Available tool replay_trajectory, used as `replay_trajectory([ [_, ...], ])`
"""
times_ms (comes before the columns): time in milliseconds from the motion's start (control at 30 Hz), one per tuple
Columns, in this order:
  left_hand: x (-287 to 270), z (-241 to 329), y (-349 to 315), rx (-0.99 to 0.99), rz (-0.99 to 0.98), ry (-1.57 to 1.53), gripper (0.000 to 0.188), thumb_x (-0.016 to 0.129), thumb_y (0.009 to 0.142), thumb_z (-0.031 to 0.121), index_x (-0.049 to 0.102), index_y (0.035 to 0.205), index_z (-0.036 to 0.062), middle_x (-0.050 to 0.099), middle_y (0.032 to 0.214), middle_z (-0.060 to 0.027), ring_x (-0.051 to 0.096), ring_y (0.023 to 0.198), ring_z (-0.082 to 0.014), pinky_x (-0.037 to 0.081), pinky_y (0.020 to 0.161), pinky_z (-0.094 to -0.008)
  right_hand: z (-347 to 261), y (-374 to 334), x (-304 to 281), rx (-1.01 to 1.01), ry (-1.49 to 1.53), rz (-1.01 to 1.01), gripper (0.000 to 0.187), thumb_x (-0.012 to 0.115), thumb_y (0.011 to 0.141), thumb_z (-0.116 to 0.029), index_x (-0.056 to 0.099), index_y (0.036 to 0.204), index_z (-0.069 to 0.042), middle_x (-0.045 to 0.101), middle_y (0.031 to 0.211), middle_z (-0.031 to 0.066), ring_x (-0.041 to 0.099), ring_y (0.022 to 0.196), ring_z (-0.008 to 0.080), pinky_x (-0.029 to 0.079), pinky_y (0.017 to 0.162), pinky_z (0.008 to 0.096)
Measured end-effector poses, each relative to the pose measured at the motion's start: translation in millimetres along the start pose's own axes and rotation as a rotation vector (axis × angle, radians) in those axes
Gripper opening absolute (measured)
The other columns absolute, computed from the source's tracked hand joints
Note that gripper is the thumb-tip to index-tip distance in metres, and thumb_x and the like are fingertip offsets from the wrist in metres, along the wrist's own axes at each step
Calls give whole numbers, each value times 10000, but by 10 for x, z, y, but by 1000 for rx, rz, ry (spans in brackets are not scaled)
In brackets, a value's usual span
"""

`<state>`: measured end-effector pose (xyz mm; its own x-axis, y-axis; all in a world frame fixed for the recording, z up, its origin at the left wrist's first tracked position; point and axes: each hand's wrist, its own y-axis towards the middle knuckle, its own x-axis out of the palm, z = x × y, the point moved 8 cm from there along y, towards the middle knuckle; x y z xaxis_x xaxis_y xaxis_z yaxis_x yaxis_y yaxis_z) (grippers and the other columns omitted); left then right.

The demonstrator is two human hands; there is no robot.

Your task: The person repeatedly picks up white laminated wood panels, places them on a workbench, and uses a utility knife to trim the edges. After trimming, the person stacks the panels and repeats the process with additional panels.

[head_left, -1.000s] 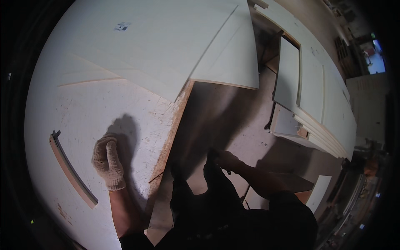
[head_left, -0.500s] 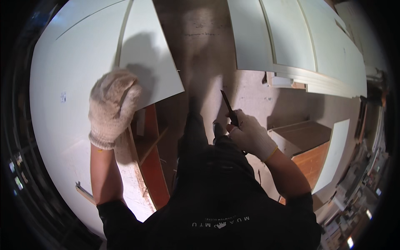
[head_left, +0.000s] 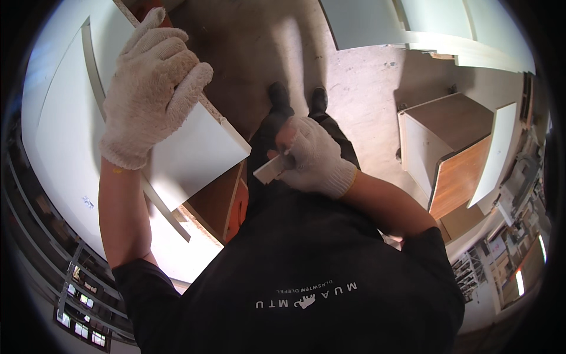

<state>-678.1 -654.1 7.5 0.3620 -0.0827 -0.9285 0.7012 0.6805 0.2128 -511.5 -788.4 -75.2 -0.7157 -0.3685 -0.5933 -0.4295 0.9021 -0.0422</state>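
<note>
Both my hands wear off-white knitted gloves. My left hand [head_left: 150,88] lies over the long raw edge of a white panel [head_left: 197,156], fingers stretched out and thumb apart, reaching across that edge. It cannot be told how firmly it touches. The panel sits on a larger white sheet [head_left: 59,141] at the left. In front of my body, my right hand [head_left: 315,156] is closed around a flat pale piece [head_left: 270,170] whose squared end sticks out to the left. Whether this is the blade of the knife seen earlier, I cannot tell.
At the right, a brown wooden cabinet [head_left: 451,124] stands on the floor with a white board [head_left: 495,153] leaning beside it. More white panels [head_left: 365,23] are stacked at the far right. Reddish-brown boards [head_left: 215,206] show below the left panel. My shoes [head_left: 318,100] are on the concrete floor.
My right hand has come left and closer to my body; the dark knife blade no longer shows as before. My left hand has moved up, its fingers now extended, and the white panel has shifted.
</note>
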Motion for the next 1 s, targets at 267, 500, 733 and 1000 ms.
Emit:
replay_trajectory([
  [267,261,173,115,57,-197,-69,346,632,975,194,672,670,38,601,659,-115,652,733,-288,446,1161,-540,147,108,309,-93,137,93,378,841,670,-154,601,959,-112,597,978,129,630,875,355,523,717,476],
  [500,328,255,7,93,-208,-55,370,627,972,159,607,616,61,546,575,-79,581,605,-270,484,1115,-518,232,118,505,-30,137,80,464,888,665,-219,613,1030,-134,616,1058,142,672,915,365,554,738,477],
  [733,340,331,-137,75,-182,-65,357,628,967,133,601,624,39,540,563,-85,565,604,-286,486,1112,-507,145,13,538,-116,140,109,488,894,658,-233,612,1050,-158,630,1072,123,691,890,359,559,760,476],
  [1000,371,315,-158,76,-185,-83,333,631,953,114,584,637,17,510,553,-86,540,592,-293,484,1114,-513,82,20,752,-96,275,169,467,877,686,-207,594,1053,-148,638,1078,116,681,929,354,549,776,465],
])
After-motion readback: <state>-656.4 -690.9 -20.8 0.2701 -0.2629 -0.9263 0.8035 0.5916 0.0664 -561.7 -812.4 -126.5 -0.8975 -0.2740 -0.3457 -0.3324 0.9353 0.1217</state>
